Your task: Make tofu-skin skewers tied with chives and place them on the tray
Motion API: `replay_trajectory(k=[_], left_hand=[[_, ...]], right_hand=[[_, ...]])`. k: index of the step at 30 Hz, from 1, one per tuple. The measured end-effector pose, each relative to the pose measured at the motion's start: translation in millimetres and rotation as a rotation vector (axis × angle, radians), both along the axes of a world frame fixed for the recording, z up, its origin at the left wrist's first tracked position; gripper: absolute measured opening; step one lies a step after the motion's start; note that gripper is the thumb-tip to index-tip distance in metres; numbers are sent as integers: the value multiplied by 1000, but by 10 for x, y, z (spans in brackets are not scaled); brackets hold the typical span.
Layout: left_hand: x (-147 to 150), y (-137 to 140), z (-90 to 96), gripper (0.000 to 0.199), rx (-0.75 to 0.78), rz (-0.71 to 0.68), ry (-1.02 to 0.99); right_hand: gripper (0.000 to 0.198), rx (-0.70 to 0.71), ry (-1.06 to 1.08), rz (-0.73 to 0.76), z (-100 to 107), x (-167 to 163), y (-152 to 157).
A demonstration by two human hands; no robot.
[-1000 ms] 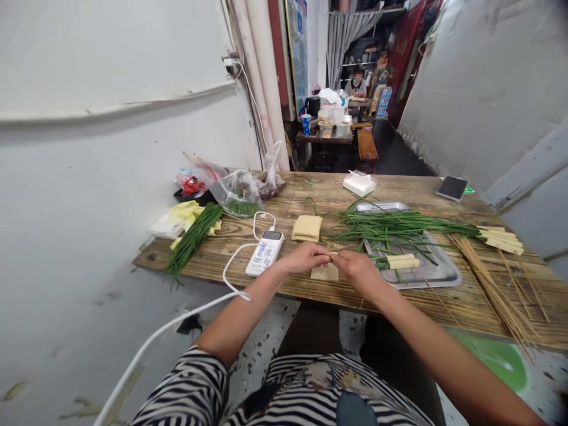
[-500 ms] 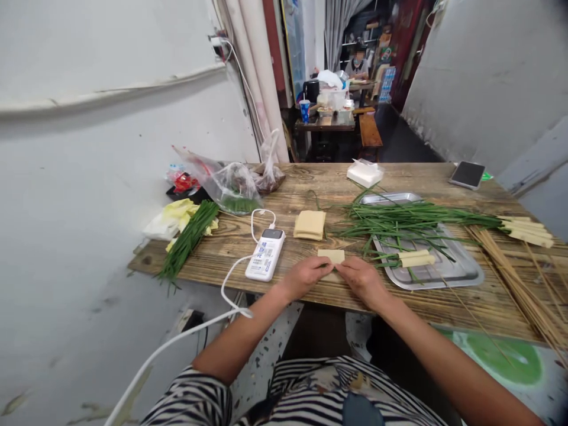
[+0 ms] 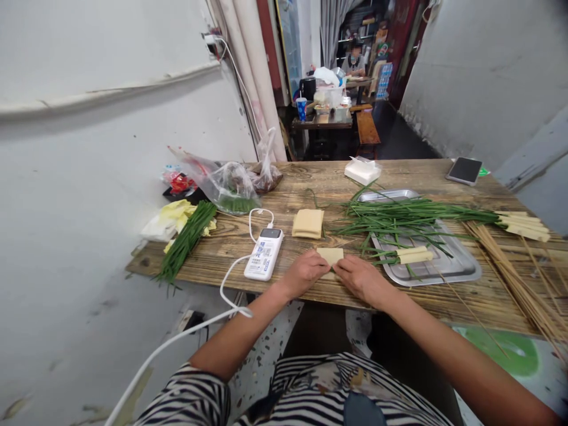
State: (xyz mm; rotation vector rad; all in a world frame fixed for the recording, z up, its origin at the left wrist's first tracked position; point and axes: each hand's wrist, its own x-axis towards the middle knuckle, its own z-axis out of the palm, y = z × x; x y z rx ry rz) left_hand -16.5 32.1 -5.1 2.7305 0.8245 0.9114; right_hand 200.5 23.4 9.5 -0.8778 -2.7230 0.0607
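Near edge of tofu sheet (image 3: 331, 255) hidden under left hand (image 3: 305, 273) & right hand (image 3: 361, 278); fingertips' grip can't be made out. Skewers (image 3: 510, 269) cut off at right edge. Power bank (image 3: 263, 253) label too small to read.

Wooden plank desk (image 3: 399, 299), worn grain. Contents, placed relative to the hands (image 3: 304, 273):
- pale tofu-skin sheet (image 3: 331, 255), under the fingertips of both hands;
- stack of the same sheets (image 3: 307, 223), just beyond;
- white power bank (image 3: 263, 254) with cable, just left;
- bundle of chives (image 3: 186, 239) on yellow scraps, far left;
- clear plastic bags (image 3: 233, 186), beyond left;
- metal tray (image 3: 444, 266), just right, holding rolled pieces;
- loose chives (image 3: 412, 213) across the tray;
- bamboo skewers (image 3: 515, 278), far right;
- white box (image 3: 362, 170) and phone (image 3: 464, 170), at the far edge.
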Motion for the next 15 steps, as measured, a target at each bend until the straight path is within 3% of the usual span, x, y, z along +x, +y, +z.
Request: replay_trajectory(k=[9,15], left_hand=[[-43,-13,93,25,-6,-72,184],[-42,-36,52,23,-25,-28,95]], right_hand=[[18,135,-264,5,-39,-101,-72],[19,47,-128,-21,-79,-107,-29]])
